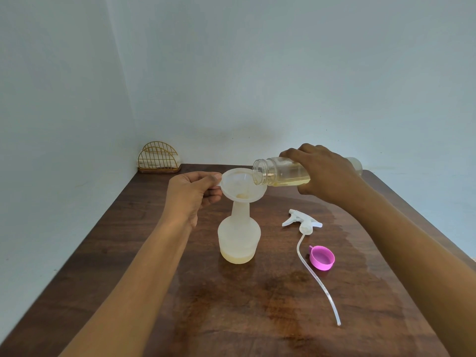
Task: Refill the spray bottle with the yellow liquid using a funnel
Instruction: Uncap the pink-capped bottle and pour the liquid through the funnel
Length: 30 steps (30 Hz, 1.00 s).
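Observation:
A translucent white spray bottle (239, 238) stands on the dark wooden table (108, 253) with a thin layer of yellow liquid at its bottom. A white funnel (239, 185) sits in its neck. My left hand (192, 193) pinches the funnel's tab at the rim. My right hand (325, 173) grips a clear bottle of yellow liquid (280, 172), tipped almost flat with its open mouth over the funnel's right edge. A little yellow liquid pools in the funnel's throat.
The white spray trigger head (302, 222) with its long dip tube lies on the table to the right of the spray bottle. A pink cap (322, 257) lies beside the tube. A gold wire napkin holder (158, 158) stands at the far left corner against the wall.

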Motion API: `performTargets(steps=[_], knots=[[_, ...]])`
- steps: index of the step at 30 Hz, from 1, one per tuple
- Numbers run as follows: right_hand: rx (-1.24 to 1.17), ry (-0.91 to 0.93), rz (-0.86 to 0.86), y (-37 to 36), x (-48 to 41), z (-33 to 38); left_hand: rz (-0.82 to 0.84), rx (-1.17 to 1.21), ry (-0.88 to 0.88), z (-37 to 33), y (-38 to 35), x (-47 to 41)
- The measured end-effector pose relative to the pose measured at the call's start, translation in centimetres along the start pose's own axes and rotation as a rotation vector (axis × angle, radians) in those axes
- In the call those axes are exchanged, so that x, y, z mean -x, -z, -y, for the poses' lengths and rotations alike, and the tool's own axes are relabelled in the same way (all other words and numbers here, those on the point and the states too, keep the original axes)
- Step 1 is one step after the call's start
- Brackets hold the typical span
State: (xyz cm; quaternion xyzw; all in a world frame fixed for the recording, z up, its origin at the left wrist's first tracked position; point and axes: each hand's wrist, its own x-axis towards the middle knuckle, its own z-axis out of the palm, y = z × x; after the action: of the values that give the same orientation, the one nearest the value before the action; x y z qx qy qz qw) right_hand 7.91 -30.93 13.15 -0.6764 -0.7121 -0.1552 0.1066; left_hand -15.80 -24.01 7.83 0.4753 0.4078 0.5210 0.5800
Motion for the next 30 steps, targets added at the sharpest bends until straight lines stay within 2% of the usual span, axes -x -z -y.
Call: performTargets(steps=[30], knots=[[0.048,0.008,-0.013,0.37,0.04,0.25,0.013,0.002,-0.006,0.08,0.06,-0.06]])
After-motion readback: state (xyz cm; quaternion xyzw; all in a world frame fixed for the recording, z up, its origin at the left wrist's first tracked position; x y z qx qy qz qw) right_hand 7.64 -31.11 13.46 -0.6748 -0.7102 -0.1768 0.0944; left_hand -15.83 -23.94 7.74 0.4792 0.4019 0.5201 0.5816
